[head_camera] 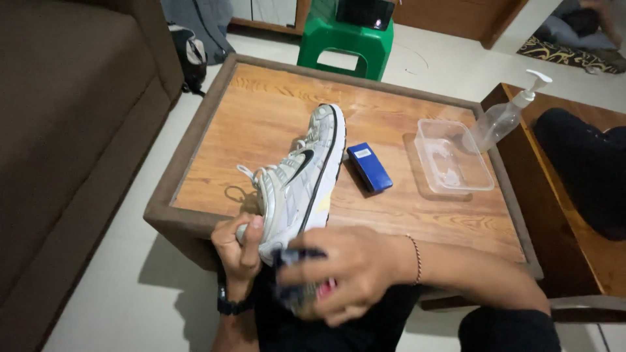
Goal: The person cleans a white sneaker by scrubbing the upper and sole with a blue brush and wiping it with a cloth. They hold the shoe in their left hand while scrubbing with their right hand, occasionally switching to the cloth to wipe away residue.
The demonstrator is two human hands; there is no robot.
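Hands are working on a white sneaker (302,181) at the near edge of the wooden bench (261,117). Left hand (238,246), its grip clamped on the heel, is steadying the shoe, while right hand (345,270), its grip closed on a dark cloth (295,296), is pressing against the heel. Blue block (369,167) and clear plastic tub (451,158) are lying to the right.

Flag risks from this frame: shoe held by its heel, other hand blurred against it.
1. The left hand grips the white shoe only at its heel, toe out over the wooden table; it may twist or slip.
2. The right hand, blurred, presses a dark object against the heel; a slip could hit the left fingers.
3. A swing might knock the blue block or clear plastic tub.
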